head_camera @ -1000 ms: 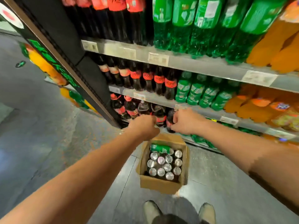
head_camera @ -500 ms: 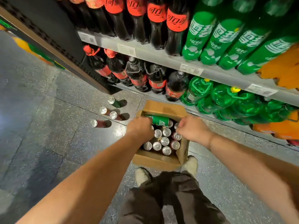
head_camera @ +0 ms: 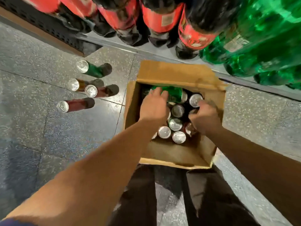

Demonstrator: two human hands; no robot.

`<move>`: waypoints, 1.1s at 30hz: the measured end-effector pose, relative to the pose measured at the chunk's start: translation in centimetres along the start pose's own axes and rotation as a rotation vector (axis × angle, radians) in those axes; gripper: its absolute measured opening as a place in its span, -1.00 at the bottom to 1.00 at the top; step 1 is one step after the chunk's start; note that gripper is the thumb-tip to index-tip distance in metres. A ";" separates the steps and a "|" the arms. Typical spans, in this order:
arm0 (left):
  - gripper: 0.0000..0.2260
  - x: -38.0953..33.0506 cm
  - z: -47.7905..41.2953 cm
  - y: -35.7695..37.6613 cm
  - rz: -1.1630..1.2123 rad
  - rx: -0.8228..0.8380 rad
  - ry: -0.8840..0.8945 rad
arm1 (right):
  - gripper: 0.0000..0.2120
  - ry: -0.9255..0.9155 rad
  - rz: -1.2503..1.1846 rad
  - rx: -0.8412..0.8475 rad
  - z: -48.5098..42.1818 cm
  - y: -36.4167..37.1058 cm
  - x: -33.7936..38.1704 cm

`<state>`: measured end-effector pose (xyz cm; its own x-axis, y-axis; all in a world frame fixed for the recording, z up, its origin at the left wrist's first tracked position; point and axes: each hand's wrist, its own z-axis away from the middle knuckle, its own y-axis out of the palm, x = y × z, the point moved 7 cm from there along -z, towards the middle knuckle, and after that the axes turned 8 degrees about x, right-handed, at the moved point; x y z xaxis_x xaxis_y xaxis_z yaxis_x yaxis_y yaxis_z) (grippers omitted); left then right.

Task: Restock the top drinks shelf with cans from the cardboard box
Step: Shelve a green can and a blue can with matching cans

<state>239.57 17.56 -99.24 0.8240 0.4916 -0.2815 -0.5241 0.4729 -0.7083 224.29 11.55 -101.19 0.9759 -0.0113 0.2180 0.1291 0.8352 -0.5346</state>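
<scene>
Cardboard box point(head_camera: 175, 74) on floor point(head_camera: 48, 144). Left grip point(head_camera: 154, 108) lies over sideways green can point(head_camera: 174, 93), box's 11 o'clock. Right grip point(head_camera: 205, 115) among upright cans point(head_camera: 177, 110), 3 o'clock. Closure of either: cannot tell. Cans likely heavy, rigid, slick: wrap the sidewall.

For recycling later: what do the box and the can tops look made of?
Box: seemingly cardboard, matte brown, with creased, ragged flaps. Can tops: likely aluminium, polished silver, showing bright glints.
</scene>
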 end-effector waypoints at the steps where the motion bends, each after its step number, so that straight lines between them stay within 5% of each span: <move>1: -0.60 0.4 -0.9 0.6 -0.011 -0.024 0.017 | -0.76 0.024 0.003 -0.009 -1.2 0.3 -0.3; 7: -0.39 1.3 -4.5 4.4 -0.182 0.027 0.033 | -0.39 -0.051 0.405 -0.054 -6.4 2.3 -0.3; 10: -0.37 2.0 -5.4 4.7 -0.294 -0.149 0.009 | -0.52 -0.071 0.502 -0.080 -8.1 2.7 0.0; 15: -0.48 2.1 -6.0 4.9 -0.313 -0.212 0.052 | -0.75 -0.053 0.597 -0.033 -10.2 2.9 0.4; 20: -0.43 2.8 -7.1 6.4 -0.055 0.050 0.072 | -0.72 -0.033 0.781 -0.052 -11.0 2.8 0.6; 25: -0.29 2.9 -8.0 6.5 -0.137 0.049 0.086 | -0.75 -0.059 0.861 -0.038 -11.8 3.1 0.6; 33: -0.48 3.4 -7.5 6.2 -0.104 0.062 0.060 | -0.72 -0.174 0.727 -0.134 -10.2 2.4 1.2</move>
<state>240.79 16.66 -109.43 0.8850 0.3940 -0.2482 -0.4461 0.5643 -0.6947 227.52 7.98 -110.53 0.7827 0.6130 -0.1072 -0.5051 0.5251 -0.6850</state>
